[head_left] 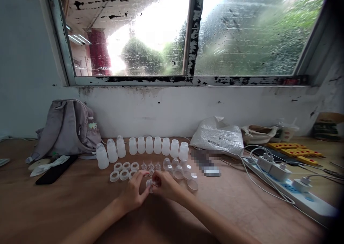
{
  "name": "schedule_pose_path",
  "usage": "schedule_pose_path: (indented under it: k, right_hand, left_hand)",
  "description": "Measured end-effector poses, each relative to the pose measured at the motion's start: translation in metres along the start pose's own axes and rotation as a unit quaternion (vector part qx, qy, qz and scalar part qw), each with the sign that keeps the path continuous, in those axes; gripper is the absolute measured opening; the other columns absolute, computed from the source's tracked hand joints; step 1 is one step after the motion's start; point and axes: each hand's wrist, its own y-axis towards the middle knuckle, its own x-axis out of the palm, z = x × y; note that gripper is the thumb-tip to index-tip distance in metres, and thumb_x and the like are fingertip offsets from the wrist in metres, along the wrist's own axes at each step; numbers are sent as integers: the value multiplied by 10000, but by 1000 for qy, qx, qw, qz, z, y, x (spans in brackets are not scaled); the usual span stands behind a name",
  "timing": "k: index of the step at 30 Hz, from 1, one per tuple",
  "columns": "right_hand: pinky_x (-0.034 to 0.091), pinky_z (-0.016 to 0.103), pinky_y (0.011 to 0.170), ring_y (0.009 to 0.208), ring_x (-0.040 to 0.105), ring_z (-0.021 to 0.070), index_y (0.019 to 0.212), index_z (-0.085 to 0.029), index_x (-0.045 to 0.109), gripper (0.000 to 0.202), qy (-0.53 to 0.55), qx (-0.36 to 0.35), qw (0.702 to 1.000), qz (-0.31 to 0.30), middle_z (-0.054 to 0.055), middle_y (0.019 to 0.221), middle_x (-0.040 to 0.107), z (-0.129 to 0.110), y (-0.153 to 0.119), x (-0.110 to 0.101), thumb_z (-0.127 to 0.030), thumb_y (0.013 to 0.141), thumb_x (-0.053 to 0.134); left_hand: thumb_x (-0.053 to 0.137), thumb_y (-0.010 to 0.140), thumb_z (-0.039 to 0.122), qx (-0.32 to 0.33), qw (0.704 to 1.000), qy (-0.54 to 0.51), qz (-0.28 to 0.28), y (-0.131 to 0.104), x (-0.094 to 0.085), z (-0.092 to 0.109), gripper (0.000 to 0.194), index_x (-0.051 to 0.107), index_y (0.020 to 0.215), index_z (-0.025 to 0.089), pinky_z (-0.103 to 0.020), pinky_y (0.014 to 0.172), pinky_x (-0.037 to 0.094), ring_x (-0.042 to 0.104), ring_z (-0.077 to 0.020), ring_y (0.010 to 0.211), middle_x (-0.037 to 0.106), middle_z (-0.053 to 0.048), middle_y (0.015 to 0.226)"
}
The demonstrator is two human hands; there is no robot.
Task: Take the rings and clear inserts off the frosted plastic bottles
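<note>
My left hand (133,193) is curved with finger and thumb round a white bottle ring (149,184), low over the table. My right hand (164,185) is closed at the ring's right side, pinching what looks like a clear nipple, mostly hidden by the fingers. Left of the hands lie several loose rings (124,174) in two rows. Just beyond the fingertips, clear nipples (150,164) stand with their tips up. Several clear caps (178,172) sit right of the right hand. Behind these, frosted baby bottles (149,145) stand in a line, some with tops fitted at the left end.
A grey backpack (68,129) and a black phone (56,170) lie left on the wooden table (88,197). A silvery bag (217,134) rests at the wall. On the right are a power strip (311,197) with chargers and loose cables, and yellow objects (295,151).
</note>
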Motion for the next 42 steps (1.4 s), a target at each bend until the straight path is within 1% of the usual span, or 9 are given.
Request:
schedule_pose_path:
  k: [5,11,15,20,24,32,36,39,42]
  right_hand:
    - [315,175,481,522,430,80,679,-163,493,147,73,-4,997,22,-32,585,503,-5,-6,12,-58,581,459]
    - [356,188,529,586,452,98,773,-173,491,195,98,-29,995,5,-20,678,503,-12,-8,8,-70,609,473]
    - [391,232,603,675,476,136,824,-182,484,182,37,-17,997,59,21,779,508,-7,-5,16,-121,654,502]
    - [413,263,657,736,500,161,868,-200,431,213,33,6,999,37,35,837,522,4,3,34,-142,681,514]
    - [414,269,675,763,500,163,851,-203,419,191,26,2,999,40,34,851,519,6,11,44,-156,696,520]
    - [416,297,712,786,496,172,888,-195,423,199,22,-1,998,51,49,880,514,9,14,49,-167,714,514]
    - [421,298,720,790,501,170,951,-186,424,241,25,-16,998,51,64,904,512,9,14,48,-167,726,506]
    - [427,302,723,791,506,170,975,-185,430,262,30,-23,998,59,70,925,514,9,13,48,-166,726,508]
    - [430,306,737,804,508,172,982,-187,434,269,30,-31,997,65,75,940,509,10,11,49,-145,725,501]
  left_hand:
    - [563,702,297,-37,997,-34,-51,-19,0,6,323,490,1006,216,-319,791,433,530,-211,903,566,-71,969]
    - [557,675,264,-62,997,-14,-49,-24,-12,1,254,510,918,207,-295,713,440,537,-190,804,571,-48,863]
    - [551,664,264,-123,991,-1,-44,-44,-35,-20,252,505,908,217,-294,726,438,545,-188,796,577,-44,873]
    - [524,682,350,-219,972,86,-28,-71,-60,-53,244,522,896,232,-339,761,407,531,-215,840,576,-45,904]
    - [504,687,407,-237,955,177,-19,-78,-67,-65,261,545,876,231,-344,738,380,511,-228,870,574,-42,926]
    - [494,686,401,-245,937,246,-17,-73,-72,-62,307,540,932,222,-351,776,332,490,-231,915,569,-52,976]
    - [485,698,430,-224,941,255,9,-65,-72,-60,372,512,1009,228,-342,770,344,479,-239,959,555,-55,1040]
    - [480,714,419,-185,944,271,31,-45,-73,-58,373,504,1031,225,-339,792,344,469,-244,981,550,-63,1060]
    - [457,750,381,-136,943,300,47,-6,-81,-60,349,494,1051,208,-344,846,318,450,-251,1011,539,-81,1077]
